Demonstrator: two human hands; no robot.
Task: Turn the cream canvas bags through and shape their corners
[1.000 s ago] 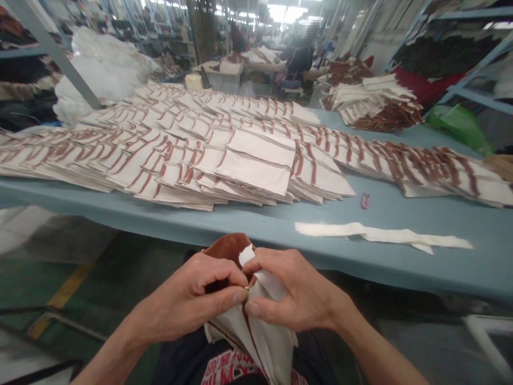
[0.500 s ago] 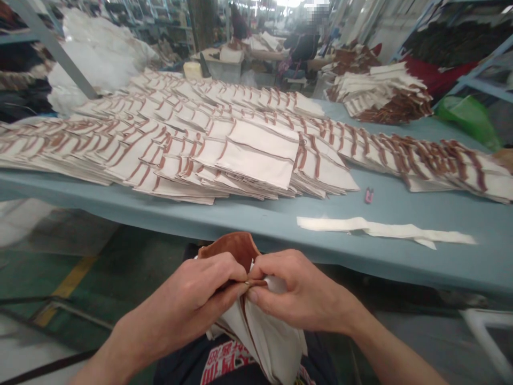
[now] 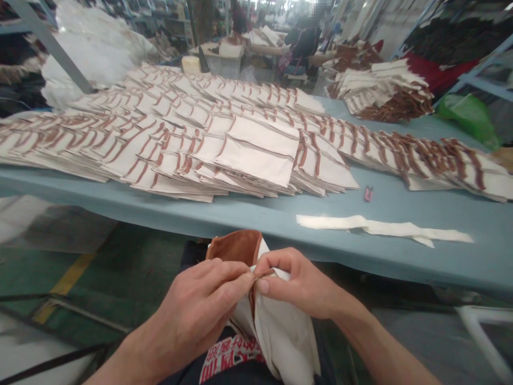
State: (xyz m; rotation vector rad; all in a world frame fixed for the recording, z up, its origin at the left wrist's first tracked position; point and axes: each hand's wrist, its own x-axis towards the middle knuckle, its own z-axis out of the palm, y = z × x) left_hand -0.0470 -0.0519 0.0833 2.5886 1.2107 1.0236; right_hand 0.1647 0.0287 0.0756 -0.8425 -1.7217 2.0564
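A white fabric piece (image 3: 286, 334) with brown lining and a brown seam hangs from my hands over the lap, in front of the table edge. My left hand (image 3: 212, 297) pinches its seam from the left, fingers closed. From the other side my right hand (image 3: 294, 280) grips the same piece between thumb and forefinger, the fingertips of both hands meeting. The brown lining (image 3: 236, 250) stands up open behind the fingers. Exactly what lies between the fingertips is hidden.
Overlapping stacks of white pieces with brown edging (image 3: 256, 160) cover much of the blue-green table (image 3: 256, 219). Small pink thread snips (image 3: 368, 193) and a white fabric strip (image 3: 380, 226) lie at the right. A green bag (image 3: 468, 117) sits farther back; a person (image 3: 302, 43) is in the background.
Both hands stay on the fabric piece. The left hand has shifted slightly right, its fingers now straighter along the seam, and the fabric has swung a little to the right.
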